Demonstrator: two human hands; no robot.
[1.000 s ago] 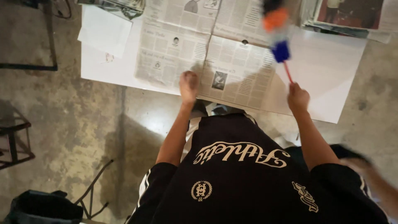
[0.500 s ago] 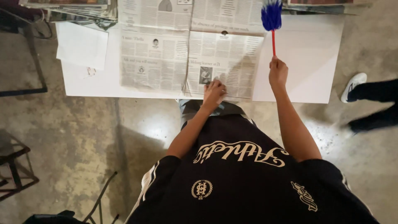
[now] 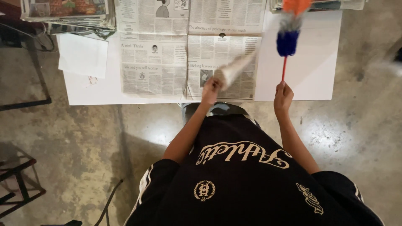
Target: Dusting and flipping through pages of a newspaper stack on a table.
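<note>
Left hand [image 3: 210, 87] pinches light, floppy newspaper page corner [image 3: 234, 69]; right hand [image 3: 283, 95] grips thin red-handled feather duster [image 3: 287, 39], likely light, over white counter [image 3: 310, 71].

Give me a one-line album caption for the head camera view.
Left hand lifts a newspaper corner while right hand raises a feather duster over the white table.

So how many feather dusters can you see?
1. The feather duster, blue and orange with a red stick, is in the right hand over the white table. Others may be out of view.
</note>
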